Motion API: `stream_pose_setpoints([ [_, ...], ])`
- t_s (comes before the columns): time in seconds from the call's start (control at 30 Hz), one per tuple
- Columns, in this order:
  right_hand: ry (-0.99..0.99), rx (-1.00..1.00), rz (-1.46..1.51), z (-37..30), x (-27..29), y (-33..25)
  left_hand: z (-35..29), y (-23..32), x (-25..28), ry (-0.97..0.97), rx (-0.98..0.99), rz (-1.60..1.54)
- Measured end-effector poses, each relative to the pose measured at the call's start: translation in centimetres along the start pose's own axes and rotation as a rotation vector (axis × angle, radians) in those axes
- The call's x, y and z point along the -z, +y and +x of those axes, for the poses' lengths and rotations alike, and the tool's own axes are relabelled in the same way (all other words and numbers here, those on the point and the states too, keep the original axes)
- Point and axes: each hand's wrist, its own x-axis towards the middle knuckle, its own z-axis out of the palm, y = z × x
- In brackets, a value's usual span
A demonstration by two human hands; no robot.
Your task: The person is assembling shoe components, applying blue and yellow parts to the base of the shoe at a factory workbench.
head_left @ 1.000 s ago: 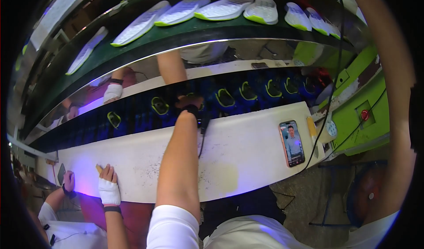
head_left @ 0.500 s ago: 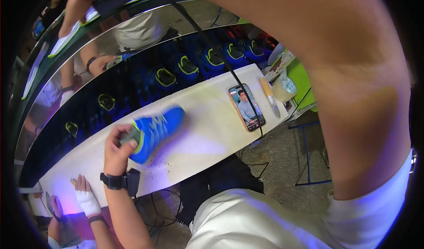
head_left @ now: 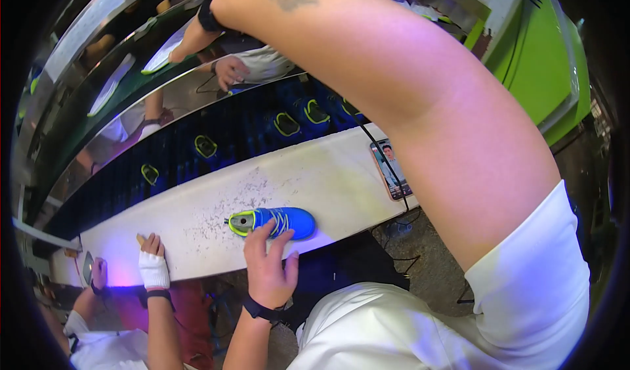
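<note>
Blue shoe (head_left: pixel 289 221) sits upright on the white table (head_left: pixel 335 170), probably there to stay within reach. The left hand (head_left: pixel 272 273) has its fingers spread at the shoe's near side, perhaps to steady it; whether they press, I can't tell. The right hand (head_left: pixel 191 39) reaches up to a white sole (head_left: pixel 159 58), its grip unclear. Beyond, more shoes (head_left: pixel 287 124) line a dark trough (head_left: pixel 177 164); a phone (head_left: pixel 389 176) lies to the right.

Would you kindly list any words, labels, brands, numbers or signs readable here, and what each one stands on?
There is no readable text.
Smartphone: marks on its screen, too small to read.
Blue lace-up sneaker: no readable lettering.
White shoe sole: none readable.
</note>
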Motion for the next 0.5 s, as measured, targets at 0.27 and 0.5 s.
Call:
stream_pose_setpoints([
  [0.27,0.724,0.19,-0.118,-16.7,2.7,-1.8,0.3,1.0,-3.2,-0.122,-0.11,0.092],
  [0.5,1.445,0.253,0.44,-36.0,-12.1,-2.8,8.1,0.6,-6.6,-0.156,-0.107,0.498],
])
